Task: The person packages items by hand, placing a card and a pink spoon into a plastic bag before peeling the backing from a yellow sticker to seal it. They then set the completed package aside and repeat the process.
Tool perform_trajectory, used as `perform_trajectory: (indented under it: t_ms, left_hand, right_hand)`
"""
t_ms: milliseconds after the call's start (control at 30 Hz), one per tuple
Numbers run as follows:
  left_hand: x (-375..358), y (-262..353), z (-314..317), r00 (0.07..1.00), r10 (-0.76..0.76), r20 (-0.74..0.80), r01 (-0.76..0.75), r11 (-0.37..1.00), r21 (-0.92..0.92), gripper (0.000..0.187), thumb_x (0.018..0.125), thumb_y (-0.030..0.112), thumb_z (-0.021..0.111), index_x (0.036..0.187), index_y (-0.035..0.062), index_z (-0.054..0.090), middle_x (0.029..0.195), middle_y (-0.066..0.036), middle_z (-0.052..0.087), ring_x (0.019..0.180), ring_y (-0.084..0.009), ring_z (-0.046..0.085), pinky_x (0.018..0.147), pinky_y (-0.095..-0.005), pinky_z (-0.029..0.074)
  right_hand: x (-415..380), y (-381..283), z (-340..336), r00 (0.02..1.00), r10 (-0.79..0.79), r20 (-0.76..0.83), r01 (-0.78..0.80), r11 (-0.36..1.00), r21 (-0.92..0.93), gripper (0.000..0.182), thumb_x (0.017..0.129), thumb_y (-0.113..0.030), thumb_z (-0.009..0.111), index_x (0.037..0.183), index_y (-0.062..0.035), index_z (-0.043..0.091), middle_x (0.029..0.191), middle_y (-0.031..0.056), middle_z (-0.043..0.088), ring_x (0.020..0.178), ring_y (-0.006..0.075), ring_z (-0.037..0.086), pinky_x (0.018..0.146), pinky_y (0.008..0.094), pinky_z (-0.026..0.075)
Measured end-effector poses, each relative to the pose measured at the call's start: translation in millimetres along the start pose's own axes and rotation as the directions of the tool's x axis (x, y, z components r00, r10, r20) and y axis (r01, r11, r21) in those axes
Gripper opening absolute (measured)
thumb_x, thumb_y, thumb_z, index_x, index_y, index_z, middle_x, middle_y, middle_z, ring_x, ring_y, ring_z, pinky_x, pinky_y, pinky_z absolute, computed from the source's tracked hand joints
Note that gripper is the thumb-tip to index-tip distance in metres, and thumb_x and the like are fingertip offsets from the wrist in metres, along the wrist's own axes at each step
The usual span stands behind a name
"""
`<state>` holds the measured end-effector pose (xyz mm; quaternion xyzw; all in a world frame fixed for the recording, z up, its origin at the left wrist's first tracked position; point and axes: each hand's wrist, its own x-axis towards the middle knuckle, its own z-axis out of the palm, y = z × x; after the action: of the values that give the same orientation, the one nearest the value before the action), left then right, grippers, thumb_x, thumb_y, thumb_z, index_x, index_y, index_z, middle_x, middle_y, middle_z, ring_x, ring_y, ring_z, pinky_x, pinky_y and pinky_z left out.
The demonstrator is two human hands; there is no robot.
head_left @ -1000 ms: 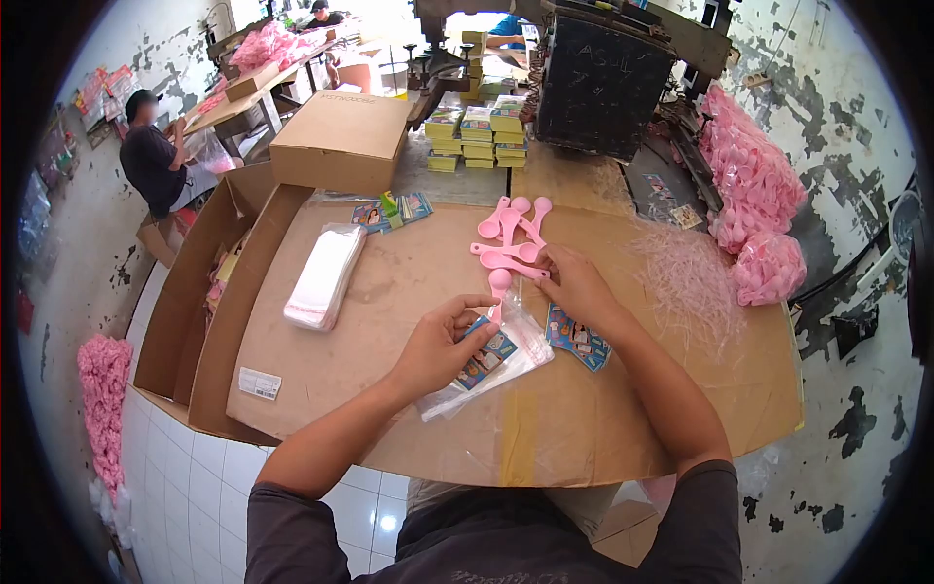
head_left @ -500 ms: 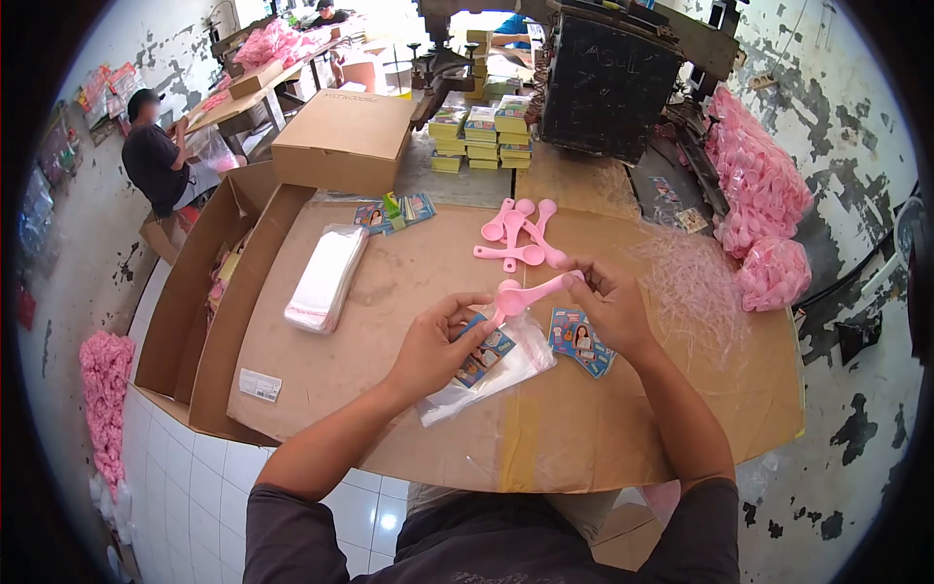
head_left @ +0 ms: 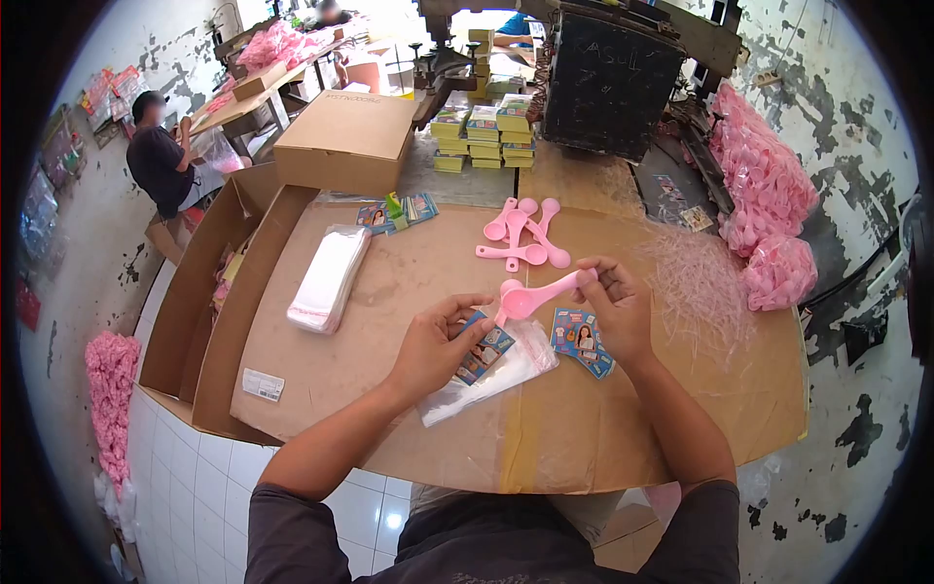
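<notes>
My right hand (head_left: pixel 620 307) pinches the handle end of a pink measuring spoon (head_left: pixel 525 302), held just above the cardboard. A second pink bowl shows behind that spoon, and a pink handle end reaches my left fingertips. Closed in my left hand (head_left: pixel 433 343) is a blue picture card (head_left: pixel 485 356), its thumb across the upper edge. Beneath the card lie clear plastic bags (head_left: pixel 530 355). More blue cards (head_left: pixel 582 343) rest below my right hand. Several pink measuring spoons (head_left: pixel 513 238) lie crossed in a loose pile beyond both hands.
A stack of clear bags (head_left: pixel 329 279) and banded cards (head_left: pixel 397 212) lie left. Open cartons (head_left: pixel 209 331) flank the cardboard-covered table (head_left: pixel 681 409). Card stacks (head_left: pixel 482 136), a black machine box (head_left: pixel 608 83) and bagged pink spoons (head_left: pixel 764 185) stand farther back. A person (head_left: pixel 161 161) sits left.
The measuring spoon in my right hand has shifted slightly right, its bowl turned more into view. My left hand stays almost still with the card; the view has shifted a little.
</notes>
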<state>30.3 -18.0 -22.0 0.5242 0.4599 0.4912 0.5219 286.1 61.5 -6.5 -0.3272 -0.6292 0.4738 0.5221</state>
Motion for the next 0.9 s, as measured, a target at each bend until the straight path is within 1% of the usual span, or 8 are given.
perform_trajectory:
  t_ms: [67, 267, 367, 467, 567, 667, 833, 900]
  left_hand:
    - [0, -2, 0, 1.000, 0.006, -0.009, -0.006, 1.000, 0.001, 0.034, 0.102, 0.006, 0.066, 0.134, -0.0032, 0.060, 0.107, -0.008, 0.073, 0.092, -0.0088, 0.070, 0.079, -0.0226, 0.058]
    - [1, -4, 0, 0.999, 0.013, 0.029, -0.013, 1.000, -0.021, 0.034, 0.101, 0.007, 0.067, 0.133, -0.0033, 0.060, 0.106, -0.008, 0.073, 0.093, -0.0088, 0.070, 0.080, -0.0226, 0.058]
    - [0, 0, 0, 0.999, -0.015, 0.040, 0.014, 1.000, 0.018, 0.033, 0.101, 0.007, 0.067, 0.133, -0.0036, 0.061, 0.106, -0.008, 0.074, 0.093, -0.0090, 0.071, 0.080, -0.0230, 0.059]
    - [-1, 0, 1, 0.998, -0.022, 0.051, 0.021, 1.000, 0.008, 0.034, 0.102, 0.007, 0.067, 0.133, -0.0042, 0.061, 0.109, -0.009, 0.074, 0.093, -0.0085, 0.070, 0.079, -0.0227, 0.059]
    - [1, -4, 2, 0.997, -0.017, 0.072, 0.017, 1.000, -0.013, 0.036, 0.102, 0.008, 0.067, 0.134, -0.0054, 0.060, 0.113, -0.011, 0.073, 0.096, -0.0087, 0.069, 0.080, -0.0230, 0.058]
    - [-1, -6, 3, 0.996, -0.022, 0.089, 0.023, 1.000, -0.011, 0.037, 0.102, 0.009, 0.067, 0.135, -0.0058, 0.059, 0.116, -0.012, 0.073, 0.098, -0.0092, 0.069, 0.081, -0.0237, 0.058]
    - [-1, -6, 5, 0.995, -0.002, 0.100, 0.002, 1.000, 0.000, 0.042, 0.101, 0.007, 0.067, 0.139, -0.0061, 0.055, 0.120, -0.012, 0.072, 0.094, -0.0082, 0.069, 0.076, -0.0218, 0.059]
    - [-2, -5, 6, 0.995, 0.006, 0.101, -0.003, 0.999, -0.033, 0.040, 0.101, 0.008, 0.067, 0.138, -0.0057, 0.056, 0.119, -0.011, 0.072, 0.099, -0.0097, 0.069, 0.082, -0.0242, 0.058]
  right_hand:
    - [-2, 3, -2, 0.995, 0.061, 0.082, -0.059, 0.998, -0.022, 0.018, 0.101, -0.007, 0.065, 0.118, 0.0016, 0.065, 0.095, 0.0033, 0.067, 0.084, 0.0090, 0.064, 0.075, 0.0257, 0.053]
    - [-3, 4, 2, 0.996, 0.066, 0.057, -0.062, 0.996, -0.069, 0.017, 0.099, -0.005, 0.067, 0.115, 0.0016, 0.065, 0.095, 0.0020, 0.065, 0.083, 0.0082, 0.062, 0.075, 0.0255, 0.052]
    - [-2, 5, -4, 0.988, 0.090, 0.126, -0.080, 0.993, -0.082, 0.019, 0.099, -0.004, 0.065, 0.117, 0.0015, 0.064, 0.095, 0.0020, 0.064, 0.085, 0.0078, 0.062, 0.075, 0.0250, 0.051]
    - [-3, 2, 1, 0.988, 0.092, 0.127, -0.092, 0.996, -0.007, 0.025, 0.099, -0.002, 0.066, 0.122, 0.0016, 0.060, 0.096, 0.0025, 0.064, 0.087, 0.0085, 0.063, 0.076, 0.0250, 0.052]
    - [-6, 0, 14, 0.999, 0.036, 0.024, -0.038, 0.996, 0.085, 0.031, 0.098, -0.001, 0.067, 0.126, 0.0019, 0.055, 0.098, 0.0043, 0.065, 0.090, 0.0103, 0.065, 0.079, 0.0261, 0.055]
    - [-8, -3, 13, 0.999, -0.034, 0.010, 0.034, 0.999, 0.003, 0.033, 0.098, -0.001, 0.068, 0.127, 0.0021, 0.054, 0.099, 0.0069, 0.067, 0.093, 0.0133, 0.068, 0.083, 0.0287, 0.058]
    - [-10, 0, 17, 0.999, 0.010, 0.052, -0.015, 0.994, 0.108, 0.029, 0.099, -0.002, 0.067, 0.125, 0.0026, 0.055, 0.104, 0.0109, 0.070, 0.093, 0.0164, 0.071, 0.084, 0.0306, 0.059]
    - [-12, 3, 19, 0.997, 0.023, 0.076, -0.032, 0.992, 0.123, 0.026, 0.101, -0.005, 0.065, 0.124, 0.0029, 0.055, 0.106, 0.0119, 0.070, 0.094, 0.0169, 0.071, 0.084, 0.0309, 0.059]
